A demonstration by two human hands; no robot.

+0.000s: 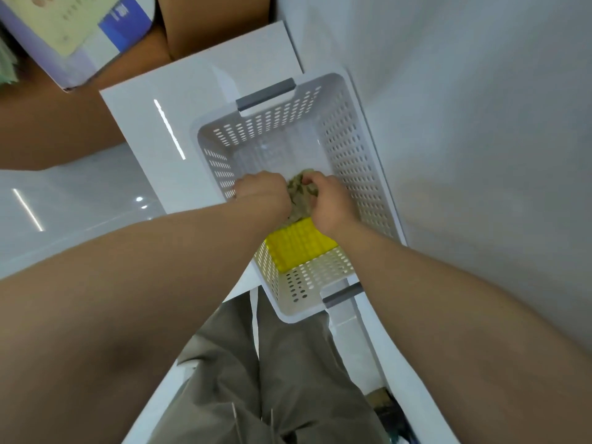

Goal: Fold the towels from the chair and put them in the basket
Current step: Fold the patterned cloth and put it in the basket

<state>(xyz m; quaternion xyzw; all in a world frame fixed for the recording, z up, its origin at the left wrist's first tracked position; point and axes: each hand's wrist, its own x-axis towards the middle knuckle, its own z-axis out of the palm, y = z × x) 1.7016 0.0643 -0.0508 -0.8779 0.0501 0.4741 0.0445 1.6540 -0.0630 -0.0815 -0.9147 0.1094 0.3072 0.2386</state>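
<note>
Gripping a nubby olive towel (299, 190) inside the perforated basket (349, 145), both hands.

A white tabletop (153, 123) stands over a glossy pale floor (64, 200), with a brown cardboard box (208, 24) and a blue-and-white printed carton (96, 43) beyond it, a grey wall (480, 123) alongside and olive trousers (288, 379) below.

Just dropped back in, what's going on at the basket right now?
The person has both hands down inside the white basket. The left hand and the right hand grip a bunched beige towel between them, low in the basket. A yellow towel lies at the basket's near end, right next to the beige one. The basket stands on a white table.
</note>
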